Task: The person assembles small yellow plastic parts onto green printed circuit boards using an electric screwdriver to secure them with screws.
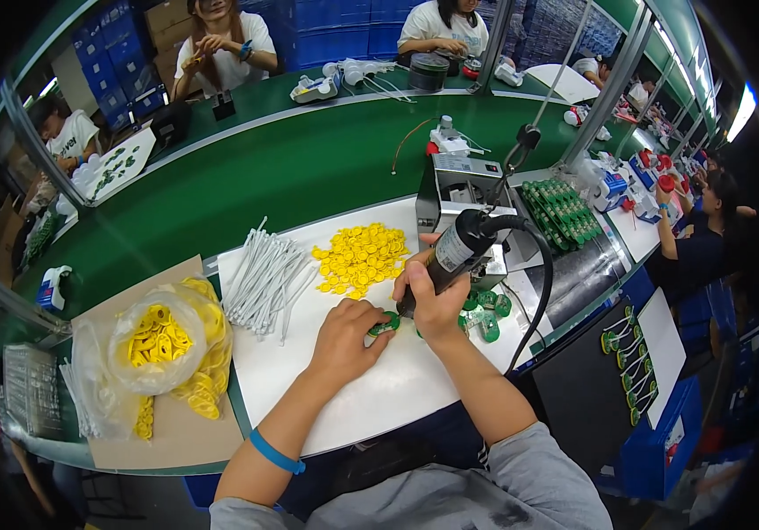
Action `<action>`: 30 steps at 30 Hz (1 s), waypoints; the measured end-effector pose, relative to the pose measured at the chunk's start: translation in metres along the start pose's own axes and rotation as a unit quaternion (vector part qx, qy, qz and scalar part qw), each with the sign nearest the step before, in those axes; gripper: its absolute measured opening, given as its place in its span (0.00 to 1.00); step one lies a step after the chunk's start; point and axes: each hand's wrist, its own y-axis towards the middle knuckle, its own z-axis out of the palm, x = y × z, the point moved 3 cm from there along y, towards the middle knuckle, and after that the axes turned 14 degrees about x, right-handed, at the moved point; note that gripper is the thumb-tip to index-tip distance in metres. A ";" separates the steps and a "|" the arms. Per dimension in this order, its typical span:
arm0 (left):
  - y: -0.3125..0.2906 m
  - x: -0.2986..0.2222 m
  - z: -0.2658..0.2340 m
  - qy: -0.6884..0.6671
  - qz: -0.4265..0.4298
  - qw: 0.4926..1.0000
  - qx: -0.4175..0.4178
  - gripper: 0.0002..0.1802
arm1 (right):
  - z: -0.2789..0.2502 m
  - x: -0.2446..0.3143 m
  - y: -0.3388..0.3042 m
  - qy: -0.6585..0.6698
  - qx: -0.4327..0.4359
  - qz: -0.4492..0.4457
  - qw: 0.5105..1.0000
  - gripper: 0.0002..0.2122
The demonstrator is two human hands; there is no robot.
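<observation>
My right hand (438, 305) is wrapped round a black electric screwdriver (455, 251), which hangs from a cord and tilts with its lower end toward the white work surface (309, 413). My left hand (344, 343) presses a small round green part (385, 324) between thumb and fingers, just left of the screwdriver's lower end. Whether the tip touches that part is hidden. Several more green parts (488, 329) lie to the right of my right hand. Beyond my hands is a heap of small yellow plastic pieces (363, 256), with a bundle of white cable strips (264, 278) on its left.
At the left, an open plastic bag of yellow pieces (160, 340) rests on cardboard (167, 446). A metal box-shaped device (463, 181) stands behind the screwdriver, beside stacked green circuit boards (560, 215). A green conveyor belt (309, 146) runs behind; co-workers sit across it.
</observation>
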 end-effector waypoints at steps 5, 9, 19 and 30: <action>-0.005 -0.001 -0.003 0.006 0.002 1.000 -0.010 0.10 | 0.003 0.001 -0.003 0.019 0.003 0.005 1.000 0.18; -0.004 -0.003 -0.003 0.008 0.006 1.000 -0.013 0.10 | 0.000 0.003 -0.004 0.027 -0.003 -0.034 0.999 0.16; -0.004 -0.006 -0.001 0.011 -0.004 1.000 -0.003 0.09 | -0.001 -0.003 -0.005 0.018 0.046 0.010 0.999 0.14; -0.002 -0.010 0.000 0.015 -0.003 1.000 -0.005 0.09 | -0.002 0.002 -0.005 0.003 0.047 -0.013 0.999 0.19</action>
